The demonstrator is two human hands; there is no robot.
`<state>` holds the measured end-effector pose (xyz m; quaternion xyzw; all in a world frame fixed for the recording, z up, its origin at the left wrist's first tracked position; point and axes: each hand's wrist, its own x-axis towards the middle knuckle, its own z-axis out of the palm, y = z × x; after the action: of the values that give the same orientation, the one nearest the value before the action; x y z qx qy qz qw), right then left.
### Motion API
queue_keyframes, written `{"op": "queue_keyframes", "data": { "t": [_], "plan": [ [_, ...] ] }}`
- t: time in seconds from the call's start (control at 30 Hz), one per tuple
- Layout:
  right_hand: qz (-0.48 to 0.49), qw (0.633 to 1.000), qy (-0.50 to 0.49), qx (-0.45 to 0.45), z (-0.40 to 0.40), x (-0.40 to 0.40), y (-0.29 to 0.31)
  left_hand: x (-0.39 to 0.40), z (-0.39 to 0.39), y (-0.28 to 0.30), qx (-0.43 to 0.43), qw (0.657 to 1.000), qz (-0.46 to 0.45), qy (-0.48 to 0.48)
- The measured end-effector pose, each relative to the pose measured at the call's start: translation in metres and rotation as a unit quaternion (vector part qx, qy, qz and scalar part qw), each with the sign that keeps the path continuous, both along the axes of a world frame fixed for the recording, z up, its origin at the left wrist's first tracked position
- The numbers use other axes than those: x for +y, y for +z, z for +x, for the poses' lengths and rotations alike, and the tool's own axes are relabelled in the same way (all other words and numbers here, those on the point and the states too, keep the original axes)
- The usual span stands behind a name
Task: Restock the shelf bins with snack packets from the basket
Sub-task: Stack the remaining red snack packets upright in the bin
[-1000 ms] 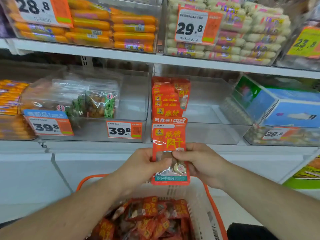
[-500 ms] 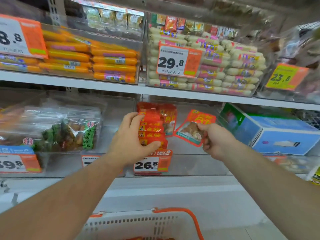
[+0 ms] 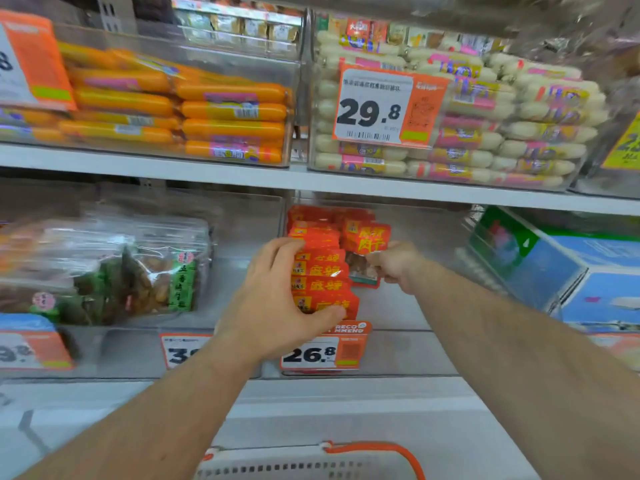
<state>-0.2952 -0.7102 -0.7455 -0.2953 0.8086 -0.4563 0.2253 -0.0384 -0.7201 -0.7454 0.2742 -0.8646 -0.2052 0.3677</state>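
Note:
A row of upright orange-red snack packets point(image 3: 320, 270) stands in the clear middle bin point(image 3: 408, 351) on the lower shelf. My left hand point(image 3: 277, 299) wraps around the front of that row, thumb on the nearest packet. My right hand point(image 3: 394, 263) pinches the lower edge of one more orange-red packet point(image 3: 365, 245) and holds it upright just right of the row, inside the bin. Only the white rim and orange handle of the basket point(image 3: 346, 459) show at the bottom edge; its contents are out of view.
A bin of clear bags with green labels point(image 3: 138, 268) sits to the left, a blue and green box point(image 3: 571, 271) to the right. The upper shelf point(image 3: 311, 180) carries orange sausages point(image 3: 194, 109) and white sausages point(image 3: 485, 133). Price tags hang on the bin fronts.
My right hand has carried the packet from above the basket into the bin and turned it upright beside the row. My left hand left the packet and now grips the row's front.

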Motion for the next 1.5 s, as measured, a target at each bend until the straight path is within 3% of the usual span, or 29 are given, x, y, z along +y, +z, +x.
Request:
{"op": "queue_keyframes", "data": {
  "t": [0.77,0.97,1.13,1.23,1.3,1.4,1.5],
  "plan": [
    [0.051,0.998,-0.007,0.047,0.001,-0.015,-0.012,0.003,-0.002,0.000,-0.019,0.999,-0.027,0.015],
    [0.062,0.991,-0.023,0.119,0.022,0.008,0.016,0.003,0.000,0.001,-0.026,0.999,-0.007,0.020],
    [-0.086,0.965,-0.093,0.230,0.064,0.056,0.038,0.005,0.008,0.013,0.036,0.998,0.044,-0.015],
    [-0.223,0.927,-0.069,0.294,0.105,0.093,0.032,0.018,0.028,0.022,0.070,0.988,-0.128,-0.040],
    [-0.287,0.881,-0.002,0.375,0.130,0.117,0.015,0.036,0.045,0.015,0.073,0.974,-0.198,-0.080],
    [-0.286,0.838,0.126,0.447,0.161,0.141,-0.028,0.065,0.068,-0.025,-0.044,0.977,-0.139,-0.155],
    [-0.205,0.858,0.193,0.429,0.181,0.150,-0.080,0.085,0.087,-0.067,-0.253,0.952,-0.051,-0.163]
  ]
}}
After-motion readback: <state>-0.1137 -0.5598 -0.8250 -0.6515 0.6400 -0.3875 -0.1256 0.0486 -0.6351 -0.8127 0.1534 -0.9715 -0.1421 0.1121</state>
